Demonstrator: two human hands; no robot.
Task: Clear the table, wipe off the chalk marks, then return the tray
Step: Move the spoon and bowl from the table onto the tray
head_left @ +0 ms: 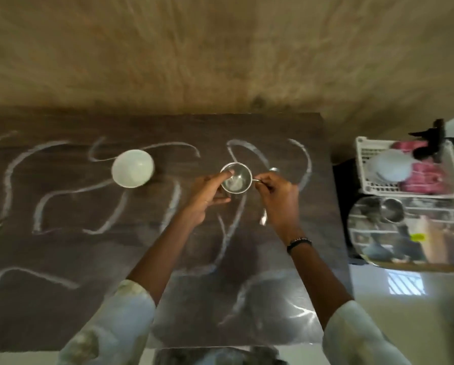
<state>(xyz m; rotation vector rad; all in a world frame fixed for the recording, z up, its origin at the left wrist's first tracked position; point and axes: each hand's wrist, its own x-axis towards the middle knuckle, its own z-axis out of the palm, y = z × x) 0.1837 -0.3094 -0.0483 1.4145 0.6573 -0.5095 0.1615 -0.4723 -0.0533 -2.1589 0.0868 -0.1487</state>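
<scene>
A: Where does the view look from?

B: There is just one, worn on the head. It faces forward and steeply down onto the tabletop (62, 248).

A: How near?

B: Close. Both forearms reach in from the bottom edge, and the hands meet near the centre. The wide lens bends the edges.

A: What does it take in?

B: The wall (194, 48) fills the top, the tabletop the middle, and the floor (394, 312) with a tray (362, 164) lies at the right.
</scene>
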